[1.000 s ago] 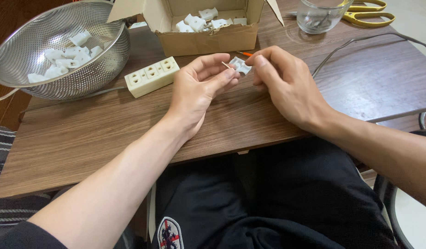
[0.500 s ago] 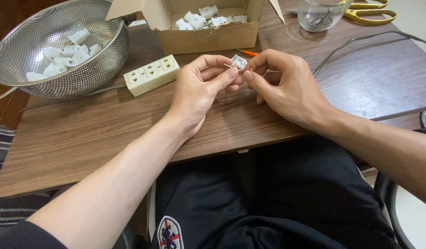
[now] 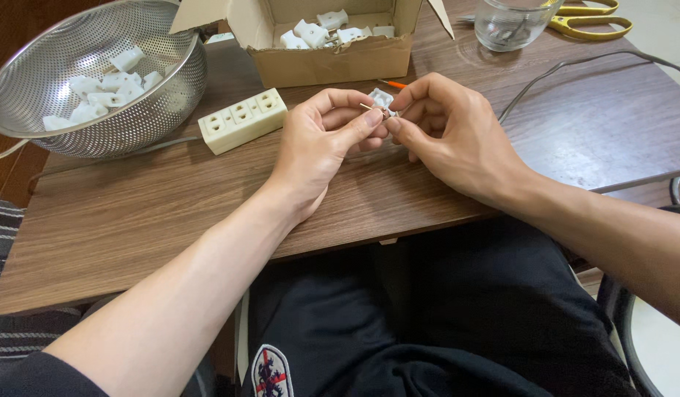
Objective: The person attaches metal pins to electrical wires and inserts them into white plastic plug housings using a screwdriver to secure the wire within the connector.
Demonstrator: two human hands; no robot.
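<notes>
Wooden table (image 3: 171, 213), small white part (image 3: 382, 98) pinched between both hands (image 3: 387, 129).

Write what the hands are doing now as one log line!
left hand: pinches small white plastic part | right hand: pinches same part | behind: cardboard box, metal colander, power strip

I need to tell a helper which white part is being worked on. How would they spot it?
Start at the open cardboard box at the table's far edge. Just in front of it, the left hand and right hand meet around a small white plastic piece. Unlike those in the box and colander, it is pinched between fingertips.
</notes>
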